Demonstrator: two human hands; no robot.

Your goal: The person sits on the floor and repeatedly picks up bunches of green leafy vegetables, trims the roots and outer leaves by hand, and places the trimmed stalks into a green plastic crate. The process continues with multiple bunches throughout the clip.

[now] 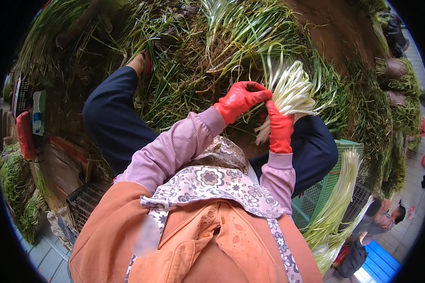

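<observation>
Both hands wear red rubber gloves and meet above the gap between my knees. My right hand (280,129) grips a bundle of pale leafy stalks (293,90), like garlic shoots or chives. The white stems splay out beyond the fist, and the other ends hang below it, near my right thigh. Touching the right hand, my left hand (243,99) has its thumb and fingers pinched together around a thin stalk at the bundle's near side. The exact grip point is partly hidden by the fingers.
Loose green stalks with roots (255,32) heap on the ground ahead. A green plastic crate (340,159) stands at my right, with long pale stalks (334,198) beside it. A dark crate (78,203) and cardboard box (65,159) stand left. Another person (386,217) is at far right.
</observation>
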